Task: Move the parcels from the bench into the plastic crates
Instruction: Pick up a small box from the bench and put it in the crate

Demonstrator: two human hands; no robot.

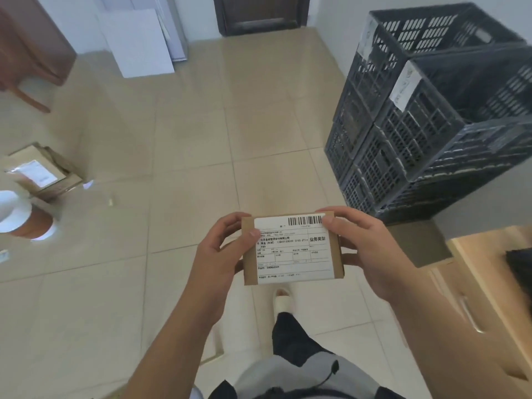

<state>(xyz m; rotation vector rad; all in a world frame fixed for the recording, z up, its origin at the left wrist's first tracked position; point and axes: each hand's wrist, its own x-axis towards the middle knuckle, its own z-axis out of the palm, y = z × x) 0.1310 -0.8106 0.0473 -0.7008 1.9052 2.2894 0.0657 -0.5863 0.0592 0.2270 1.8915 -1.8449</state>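
1. Both hands are holding one parcel [293, 248] out in front of the body, label up, over the tiled floor [184, 156], clear of any surface.
2. Left hand [221, 251] is gripping the parcel's left edge, fingers curled round it and thumb lying on the label.
3. Right hand [371, 251] is pinching the right edge, thumb pressing near the barcode, fingers wrapping underneath.
4. Crates [431, 116] are standing stacked to the right, well apart from the parcel; their insides are not showing clearly, so I cannot tell what they hold.
5. Judging progress: this parcel is in transit and is still needing a drop into a crate. More boxes [43, 171] are lying at the far left, so work is likely remaining.
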